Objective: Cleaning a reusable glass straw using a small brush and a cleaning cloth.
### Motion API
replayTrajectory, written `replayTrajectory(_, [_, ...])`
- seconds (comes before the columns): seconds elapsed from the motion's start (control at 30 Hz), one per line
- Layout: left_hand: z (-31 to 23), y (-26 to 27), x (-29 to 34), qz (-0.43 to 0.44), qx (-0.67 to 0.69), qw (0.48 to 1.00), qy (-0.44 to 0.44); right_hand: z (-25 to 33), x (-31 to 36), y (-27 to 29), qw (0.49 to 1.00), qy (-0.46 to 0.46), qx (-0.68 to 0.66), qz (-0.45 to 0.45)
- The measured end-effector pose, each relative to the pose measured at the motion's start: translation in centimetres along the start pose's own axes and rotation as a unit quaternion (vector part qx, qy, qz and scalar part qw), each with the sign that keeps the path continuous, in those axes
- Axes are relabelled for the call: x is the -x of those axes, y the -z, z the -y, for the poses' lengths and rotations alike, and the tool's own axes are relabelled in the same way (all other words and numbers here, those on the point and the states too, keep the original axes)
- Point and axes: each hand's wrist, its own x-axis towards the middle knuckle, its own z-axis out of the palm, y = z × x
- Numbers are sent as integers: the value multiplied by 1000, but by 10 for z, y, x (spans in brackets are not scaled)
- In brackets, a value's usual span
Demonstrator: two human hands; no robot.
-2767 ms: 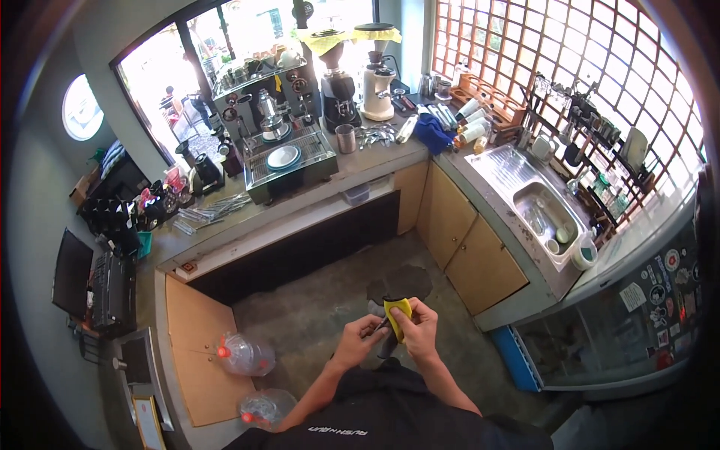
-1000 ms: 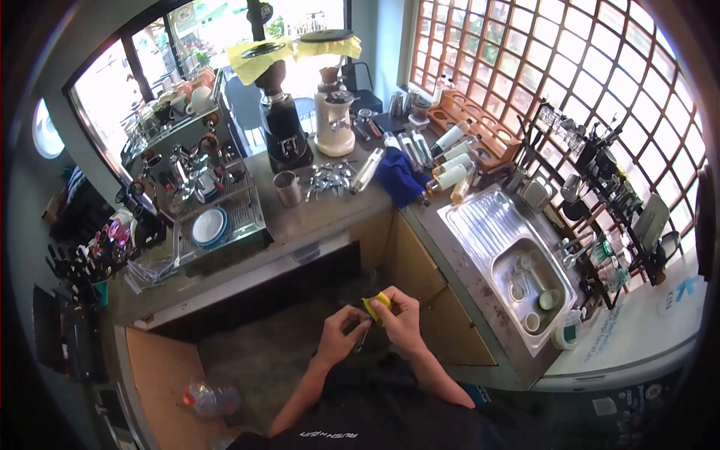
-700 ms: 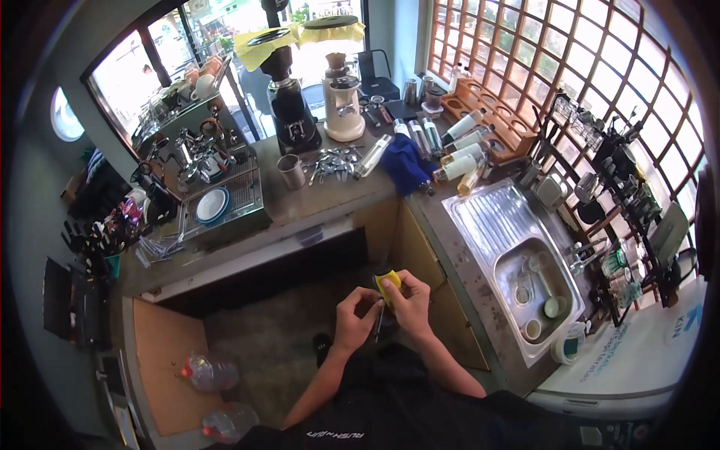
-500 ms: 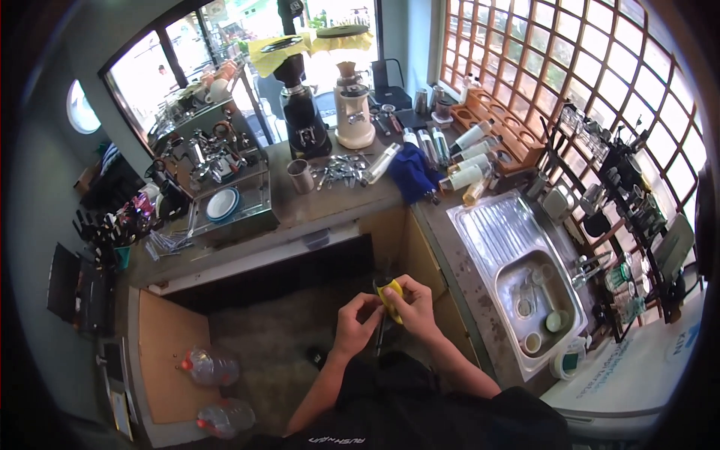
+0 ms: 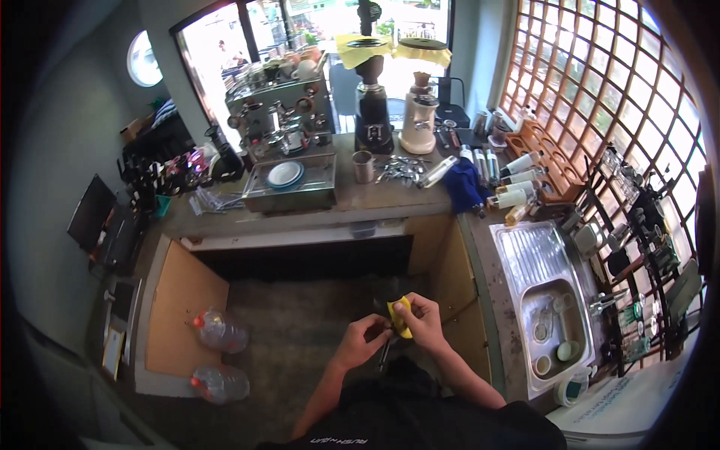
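Observation:
I hold a small yellow cloth-like piece (image 5: 400, 316) in front of my chest, above the dark floor. My right hand (image 5: 421, 322) wraps around its right side. My left hand (image 5: 365, 337) pinches its lower left edge, where a thin dark object (image 5: 384, 352) hangs down; I cannot tell what it is. Both hands are close together, about level with the cabinet fronts beside the sink.
A counter (image 5: 352, 206) ahead carries an espresso machine (image 5: 279, 124), two grinders (image 5: 373, 105) topped with yellow cloths, a metal cup (image 5: 363, 166) and a blue cloth (image 5: 461, 187). A steel sink (image 5: 551, 300) with cups lies right. Two water bottles (image 5: 217, 330) lie on the floor left.
My view has swung across the counter and sink while both hands kept working the yellow piece; the hands stay together in front of me.

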Motion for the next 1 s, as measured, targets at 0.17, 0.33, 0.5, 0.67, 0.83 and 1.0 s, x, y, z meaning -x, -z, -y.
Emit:
replayTrajectory(0.17, [13,45,72,-49,-83,995,-5,-17,19,-70,997,2,-54,-60])
replayTrajectory(0.33, [35,103,157,-201,2,979,31,-37,54,-155,999,1,-15,52])
replayTrajectory(0.5, [11,133,215,-229,-11,973,18,-56,100,-244,986,79,46,142])
replayTrajectory(0.67, [19,159,277,-257,-97,961,15,-52,117,-295,983,29,93,157])
replayTrajectory(0.83, [17,181,331,-370,87,925,2,-62,135,-334,946,17,139,292])
replayTrajectory(1.0, [15,206,367,-437,120,891,-41,-84,155,-351,929,-25,166,329])
